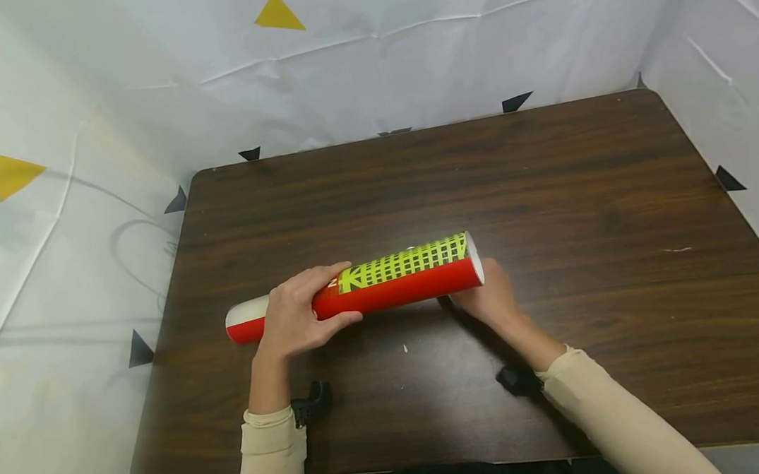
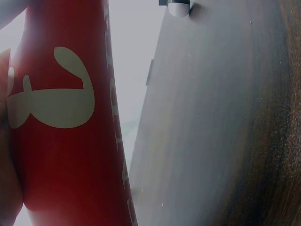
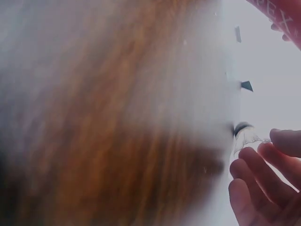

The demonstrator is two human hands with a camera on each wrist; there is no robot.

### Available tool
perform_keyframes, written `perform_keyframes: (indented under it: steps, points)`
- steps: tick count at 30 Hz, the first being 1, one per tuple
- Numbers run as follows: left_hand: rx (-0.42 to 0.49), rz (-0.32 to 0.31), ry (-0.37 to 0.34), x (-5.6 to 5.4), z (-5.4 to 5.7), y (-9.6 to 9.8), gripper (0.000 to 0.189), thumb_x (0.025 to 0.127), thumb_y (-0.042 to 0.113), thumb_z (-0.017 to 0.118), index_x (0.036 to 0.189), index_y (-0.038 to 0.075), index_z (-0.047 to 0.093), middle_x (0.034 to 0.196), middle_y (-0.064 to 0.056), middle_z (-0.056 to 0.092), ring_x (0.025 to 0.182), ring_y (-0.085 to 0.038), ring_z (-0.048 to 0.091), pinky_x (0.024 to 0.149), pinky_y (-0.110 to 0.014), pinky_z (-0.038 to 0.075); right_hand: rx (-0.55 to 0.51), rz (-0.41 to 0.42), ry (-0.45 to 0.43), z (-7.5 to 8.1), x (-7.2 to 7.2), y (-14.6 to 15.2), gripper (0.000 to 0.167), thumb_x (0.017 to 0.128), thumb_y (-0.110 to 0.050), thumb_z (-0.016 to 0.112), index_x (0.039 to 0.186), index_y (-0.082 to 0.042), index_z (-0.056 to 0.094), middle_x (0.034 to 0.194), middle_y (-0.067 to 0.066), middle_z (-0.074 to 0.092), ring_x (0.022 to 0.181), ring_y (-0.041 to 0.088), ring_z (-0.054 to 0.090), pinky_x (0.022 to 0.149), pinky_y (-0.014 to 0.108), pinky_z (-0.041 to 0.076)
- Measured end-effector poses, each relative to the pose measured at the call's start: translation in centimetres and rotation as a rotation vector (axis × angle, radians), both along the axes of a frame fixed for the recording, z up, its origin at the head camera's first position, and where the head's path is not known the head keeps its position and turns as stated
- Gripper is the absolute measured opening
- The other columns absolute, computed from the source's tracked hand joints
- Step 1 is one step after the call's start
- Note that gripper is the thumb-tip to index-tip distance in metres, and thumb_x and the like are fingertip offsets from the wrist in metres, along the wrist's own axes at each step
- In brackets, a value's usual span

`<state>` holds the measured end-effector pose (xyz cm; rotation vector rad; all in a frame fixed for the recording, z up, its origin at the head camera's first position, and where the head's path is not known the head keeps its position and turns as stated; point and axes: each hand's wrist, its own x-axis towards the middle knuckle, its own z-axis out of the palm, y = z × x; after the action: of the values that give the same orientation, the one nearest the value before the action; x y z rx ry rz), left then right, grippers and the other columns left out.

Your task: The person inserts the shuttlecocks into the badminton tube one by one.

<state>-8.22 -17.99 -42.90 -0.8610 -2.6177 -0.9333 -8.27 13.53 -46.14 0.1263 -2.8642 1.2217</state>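
A red shuttlecock tube with a yellow-green grid pattern is held above the table, its white-rimmed right end higher in the head view. My left hand grips it left of its middle, thumb on the near side. Beside the tube's right end is my right hand, its fingertips partly hidden behind it. In the right wrist view, that hand's thumb and fingers pinch the skirt edge of a pale shuttlecock. The white cork with its dark band shows in the left wrist view.
A dark wood-grain table lies under both hands. White sheeting rises behind it and at its sides, with yellow triangles and dark ones on it. Black wrist devices sit by both cuffs.
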Motion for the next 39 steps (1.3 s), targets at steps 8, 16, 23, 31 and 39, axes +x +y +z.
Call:
perform_keyframes:
  steps: [8,16,23,31,39]
  points:
    - [-0.002,0.005,0.0,0.0,0.0,0.0,0.067,0.074,0.052,0.079,0.132,0.025,0.061,0.116,0.006,0.068,0.097,-0.011,0.063,0.077,-0.033,0.055,0.054,-0.02,0.083,0.4,-0.1,2.0,0.011,0.076,0.0,0.071,0.085,0.004,0.072,0.076,0.017,0.07,0.068,0.032,0.062,0.064,0.047,0.051]
    - [0.002,0.003,-0.004,0.1,0.0,0.0,0.067,0.074,0.051,0.079,0.132,0.023,0.062,0.116,0.006,0.068,0.097,-0.011,0.063,0.077,-0.033,0.055,-0.121,-0.136,0.055,1.8,0.5,4.9,0.023,0.093,-0.014,0.068,0.107,0.002,0.074,0.099,0.019,0.072,0.083,0.028,0.068,0.075,0.03,0.056]
    - [0.003,0.003,-0.008,0.1,0.1,0.1,0.067,0.074,0.051,0.079,0.131,0.023,0.062,0.116,0.006,0.068,0.096,-0.011,0.063,0.077,-0.034,0.055,-0.366,-0.161,0.161,5.2,1.5,7.5,0.019,0.091,-0.008,0.07,0.101,0.009,0.071,0.089,0.013,0.073,0.065,0.004,0.066,0.059,0.016,0.053]
    - [0.001,0.0,-0.005,0.1,0.1,0.1,0.066,0.074,0.051,0.079,0.131,0.022,0.062,0.116,0.006,0.068,0.097,-0.012,0.063,0.078,-0.034,0.055,-0.481,-0.153,0.275,9.4,3.1,8.8,0.015,0.088,0.003,0.069,0.099,0.013,0.068,0.084,-0.005,0.073,0.06,0.009,0.067,0.059,0.018,0.054]
    - [0.003,-0.002,-0.008,0.1,0.1,0.1,0.066,0.074,0.05,0.079,0.131,0.02,0.063,0.116,0.006,0.068,0.097,-0.012,0.063,0.078,-0.034,0.055,-0.372,-0.031,0.223,10.2,3.7,7.6,0.012,0.086,0.003,0.071,0.099,0.003,0.073,0.084,-0.001,0.072,0.06,0.013,0.064,0.059,0.017,0.052]
